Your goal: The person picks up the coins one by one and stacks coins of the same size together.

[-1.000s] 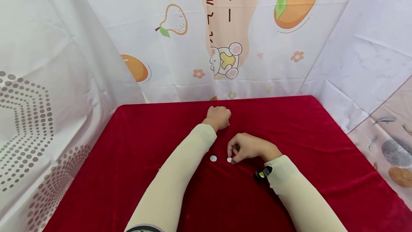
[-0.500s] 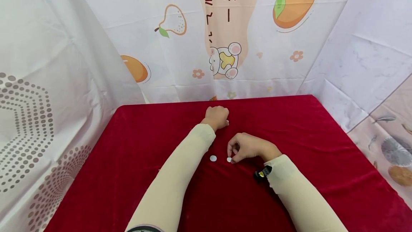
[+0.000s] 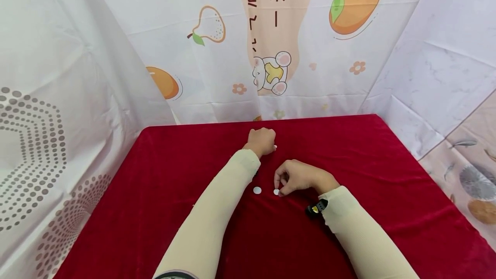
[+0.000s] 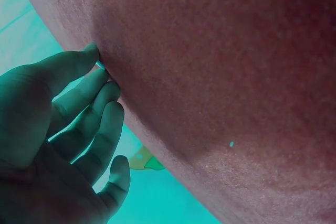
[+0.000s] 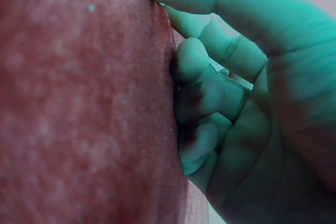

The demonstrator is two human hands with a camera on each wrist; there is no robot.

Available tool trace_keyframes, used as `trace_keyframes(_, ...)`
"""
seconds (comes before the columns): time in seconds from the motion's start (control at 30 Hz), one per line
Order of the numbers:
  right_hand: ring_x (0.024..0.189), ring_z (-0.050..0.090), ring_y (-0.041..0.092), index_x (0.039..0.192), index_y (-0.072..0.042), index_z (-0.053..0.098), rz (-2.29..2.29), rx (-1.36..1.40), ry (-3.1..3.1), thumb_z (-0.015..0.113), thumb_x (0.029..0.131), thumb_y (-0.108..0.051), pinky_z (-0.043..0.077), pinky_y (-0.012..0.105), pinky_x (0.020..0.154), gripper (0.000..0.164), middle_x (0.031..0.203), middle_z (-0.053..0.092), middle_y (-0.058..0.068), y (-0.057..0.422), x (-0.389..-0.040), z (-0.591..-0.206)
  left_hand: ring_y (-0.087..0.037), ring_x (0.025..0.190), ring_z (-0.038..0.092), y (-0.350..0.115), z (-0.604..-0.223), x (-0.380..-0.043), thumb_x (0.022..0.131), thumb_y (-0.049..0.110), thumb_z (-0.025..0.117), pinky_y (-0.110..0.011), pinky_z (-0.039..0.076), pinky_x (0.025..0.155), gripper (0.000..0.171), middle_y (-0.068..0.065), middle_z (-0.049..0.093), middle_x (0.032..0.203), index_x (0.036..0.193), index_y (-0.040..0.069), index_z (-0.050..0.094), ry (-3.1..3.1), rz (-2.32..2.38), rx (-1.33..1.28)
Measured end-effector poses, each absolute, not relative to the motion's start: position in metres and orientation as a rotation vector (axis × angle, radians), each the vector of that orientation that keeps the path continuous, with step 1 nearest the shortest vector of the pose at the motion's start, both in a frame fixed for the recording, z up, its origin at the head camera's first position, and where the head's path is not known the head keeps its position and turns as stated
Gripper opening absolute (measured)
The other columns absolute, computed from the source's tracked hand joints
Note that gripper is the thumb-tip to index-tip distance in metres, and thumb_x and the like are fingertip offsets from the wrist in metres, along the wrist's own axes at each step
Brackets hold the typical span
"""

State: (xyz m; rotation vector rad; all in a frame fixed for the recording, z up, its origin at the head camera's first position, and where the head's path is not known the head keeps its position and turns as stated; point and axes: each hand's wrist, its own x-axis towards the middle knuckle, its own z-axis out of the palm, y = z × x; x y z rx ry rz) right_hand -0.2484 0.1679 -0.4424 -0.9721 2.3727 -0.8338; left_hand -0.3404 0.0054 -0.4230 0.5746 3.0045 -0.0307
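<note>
My left hand (image 3: 261,141) is toward the far side of the red-covered table, back of the hand up. In the left wrist view its thumb and index finger pinch a small pale disc (image 4: 101,65) edge-on, close against the cloth; the other fingers are loosely bent. Nearer to me, my right hand (image 3: 296,178) holds a small white disc (image 3: 276,192) between thumb and index finger at the cloth. The right wrist view shows its remaining fingers curled, with the disc mostly hidden behind the thumb. Left of that hand another white round disc (image 3: 257,190) lies flat on the cloth.
The table wears a red velvet cloth (image 3: 186,162) with slight wrinkles on the right. A printed white curtain (image 3: 217,68) hangs along the back edge, and a dotted one (image 3: 31,150) borders the left. A black wrist strap (image 3: 317,208) sits at my right cuff.
My left hand has shifted very slightly left, and a bit of white now shows beside its fingertips in the head view. The right hand and the flat disc stay where they were.
</note>
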Motion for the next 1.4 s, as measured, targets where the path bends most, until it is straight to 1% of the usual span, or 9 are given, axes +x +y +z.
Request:
trace_keyframes(0.07, 0.056, 0.050, 0.004, 0.079, -0.029, 0.075, -0.833, -0.972, 2.373, 0.086, 0.082, -0.020, 0.048, 0.025, 0.057, 0.014, 0.061, 0.059, -0.007, 0.168, -0.249, -0.443, -0.016, 0.091, 0.068, 0.005, -0.423, -0.341, 0.096, 0.040, 0.074, -0.050, 0.050, 0.098, 0.023, 0.003, 0.068, 0.079, 0.089, 0.018, 0.070, 2.994, -0.001, 0.575)
trace_keyframes(0.2, 0.055, 0.050, 0.004, 0.079, -0.030, 0.075, -0.830, -0.975, 2.373, 0.086, 0.082, -0.020, 0.048, 0.025, 0.057, 0.015, 0.061, 0.059, -0.007, 0.169, -0.250, -0.444, -0.013, 0.087, 0.066, 0.003, -0.420, -0.340, 0.096, 0.038, 0.074, -0.050, 0.050, 0.098, 0.022, 0.006, 0.067, 0.078, 0.084, 0.021, 0.070, 2.969, 0.061, 0.576)
trace_keyframes(0.3, 0.055, 0.050, 0.004, 0.078, -0.031, 0.074, -0.836, -0.976, 2.372, 0.086, 0.082, -0.020, 0.048, 0.025, 0.057, 0.016, 0.060, 0.058, -0.007, 0.169, -0.249, -0.444, -0.013, 0.088, 0.066, 0.004, -0.419, -0.340, 0.096, 0.036, 0.074, -0.050, 0.051, 0.098, 0.017, 0.008, 0.069, 0.083, 0.086, 0.023, 0.071, 2.960, 0.081, 0.555)
trace_keyframes(0.53, 0.054, 0.049, 0.004, 0.079, -0.029, 0.075, -0.850, -0.959, 2.365, 0.086, 0.082, -0.019, 0.047, 0.025, 0.056, 0.015, 0.060, 0.058, -0.006, 0.169, -0.248, -0.442, -0.015, 0.090, 0.066, 0.010, -0.420, -0.341, 0.098, 0.033, 0.071, -0.050, 0.045, 0.101, 0.020, 0.004, 0.065, 0.077, 0.083, 0.020, 0.066, 2.989, 0.009, 0.590)
trace_keyframes(0.67, 0.054, 0.049, 0.005, 0.079, -0.027, 0.076, -0.854, -0.957, 2.355, 0.086, 0.082, -0.019, 0.047, 0.025, 0.056, 0.013, 0.059, 0.058, -0.006, 0.169, -0.248, -0.441, -0.016, 0.090, 0.066, 0.009, -0.424, -0.342, 0.098, 0.034, 0.071, -0.049, 0.044, 0.099, 0.018, 0.003, 0.066, 0.081, 0.087, 0.020, 0.068, 3.007, -0.050, 0.603)
trace_keyframes(0.8, 0.055, 0.049, 0.003, 0.079, -0.029, 0.076, -0.839, -0.960, 2.369, 0.086, 0.081, -0.019, 0.046, 0.024, 0.056, 0.015, 0.060, 0.058, -0.008, 0.168, -0.249, -0.442, -0.015, 0.088, 0.065, 0.005, -0.426, -0.343, 0.098, 0.033, 0.071, -0.047, 0.043, 0.096, 0.015, 0.006, 0.067, 0.085, 0.088, 0.022, 0.070, 3.011, -0.054, 0.599)
trace_keyframes(1.07, 0.056, 0.050, 0.004, 0.079, -0.029, 0.076, -0.843, -0.982, 2.366, 0.087, 0.080, -0.018, 0.046, 0.024, 0.055, 0.015, 0.061, 0.059, -0.008, 0.168, -0.249, -0.443, -0.011, 0.078, 0.059, -0.008, -0.422, -0.338, 0.099, 0.028, 0.071, -0.043, 0.039, 0.093, 0.024, 0.008, 0.064, 0.077, 0.075, 0.025, 0.070, 3.023, -0.010, 0.653)
trace_keyframes(1.17, 0.056, 0.051, 0.004, 0.080, -0.029, 0.076, -0.844, -0.988, 2.365, 0.087, 0.081, -0.018, 0.047, 0.024, 0.055, 0.015, 0.061, 0.060, -0.008, 0.168, -0.249, -0.443, -0.011, 0.076, 0.059, -0.013, -0.421, -0.334, 0.099, 0.026, 0.071, -0.043, 0.038, 0.093, 0.025, 0.008, 0.064, 0.076, 0.073, 0.025, 0.070, 3.011, 0.001, 0.679)
trace_keyframes(1.4, 0.056, 0.051, 0.004, 0.079, -0.030, 0.076, -0.847, -0.985, 2.364, 0.087, 0.081, -0.019, 0.047, 0.025, 0.056, 0.016, 0.061, 0.060, -0.009, 0.170, -0.250, -0.445, -0.009, 0.078, 0.059, -0.022, -0.422, -0.326, 0.098, 0.027, 0.073, -0.041, 0.036, 0.089, 0.019, 0.012, 0.068, 0.083, 0.080, 0.027, 0.076, 3.007, 0.038, 0.748)
